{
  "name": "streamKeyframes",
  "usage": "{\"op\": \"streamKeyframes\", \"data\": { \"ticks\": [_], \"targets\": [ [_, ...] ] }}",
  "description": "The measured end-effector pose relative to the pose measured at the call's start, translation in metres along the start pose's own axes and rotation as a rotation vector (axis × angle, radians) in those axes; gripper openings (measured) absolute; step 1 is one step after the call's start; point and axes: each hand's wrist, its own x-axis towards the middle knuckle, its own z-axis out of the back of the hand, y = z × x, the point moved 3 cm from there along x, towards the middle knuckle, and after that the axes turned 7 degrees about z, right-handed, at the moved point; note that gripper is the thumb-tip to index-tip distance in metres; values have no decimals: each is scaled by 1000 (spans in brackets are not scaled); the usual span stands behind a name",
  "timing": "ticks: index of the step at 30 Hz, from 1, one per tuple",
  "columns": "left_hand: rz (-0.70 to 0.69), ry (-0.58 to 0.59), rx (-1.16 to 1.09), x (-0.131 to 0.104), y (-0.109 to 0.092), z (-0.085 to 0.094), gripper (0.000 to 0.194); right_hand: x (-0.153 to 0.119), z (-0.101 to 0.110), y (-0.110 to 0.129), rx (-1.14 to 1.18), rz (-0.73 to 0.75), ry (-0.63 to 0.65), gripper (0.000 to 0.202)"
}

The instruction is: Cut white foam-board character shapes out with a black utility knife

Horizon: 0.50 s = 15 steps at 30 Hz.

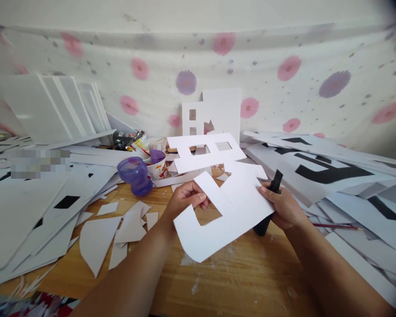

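A white foam board cut-out (231, 202) with a hook-like curve and a rectangular notch is held up, tilted, above the wooden table. My left hand (191, 198) is closed on its left part, fingers showing through the notch. On the right edge, my right hand (282, 204) grips the board between thumb and fingers. A long black tool (276, 181), perhaps a cutter, is also in the right hand; its lower end shows below the board, and its blade, if any, is hidden. Just behind lies another white cut-out (204, 152) with rectangular openings.
White offcuts (100, 240) lie left of my left arm. Beyond are a purple cup (135, 176) and a paper tub (157, 168). Stacked sheets (29, 215) cover the left; black-marked boards (330, 169) and a red pencil (338, 226) lie right. A flowered curtain (185, 57) hangs behind.
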Motion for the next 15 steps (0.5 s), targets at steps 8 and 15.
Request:
{"op": "streamKeyframes", "data": {
  "ticks": [8,15],
  "targets": [
    [5,-84,-57,-1,-7,-4,13,2,5,-2,120,-12,-41,43],
    [-49,-254,-62,12,-2,16,21,0,2,1,134,15,-13,44]
  ]
}}
